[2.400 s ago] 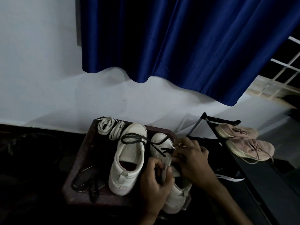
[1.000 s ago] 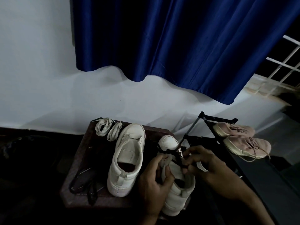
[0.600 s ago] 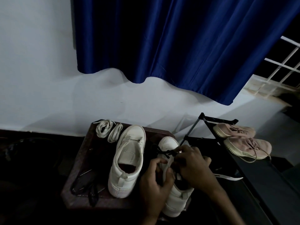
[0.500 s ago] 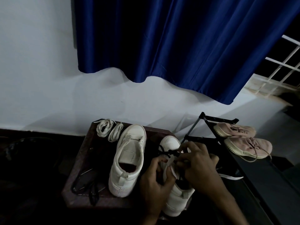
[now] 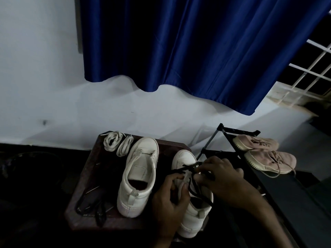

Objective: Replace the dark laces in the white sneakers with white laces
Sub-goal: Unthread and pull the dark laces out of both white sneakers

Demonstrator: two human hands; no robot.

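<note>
White wall and a blue curtain back the scene, with a barred window at the right. Below them stands a dark brown desk.

Head view, on the desk:
- Two coiled white laces at the far left corner, apart from both hands.
- Left sneaker, toe to the wall, eyelets bare.
- Removed dark lace, a loose heap near the front left edge.
- Right sneaker, just beside the first. Its dark lace crosses the front eyelets, and slack trails over the opening.

Beside the desk: a black shoe rack carrying a pair of pink sneakers.

Hands: the left hand is curled round the right sneaker's upper and braces it. The right hand has its fingertips closed on the dark lace at the eyelet row.

Step in hand, as we judge it: drawing the dark lace out of the right sneaker. One shoe looks stripped, and no white lacing has begun.

To do it well, we would:
- hold the shoe firm against the desk;
- loosen each crossing before pulling;
- draw the lace straight through one eyelet at a time so the tip does not snag;
- lay it with the other dark lace, well apart from the white coils.
</note>
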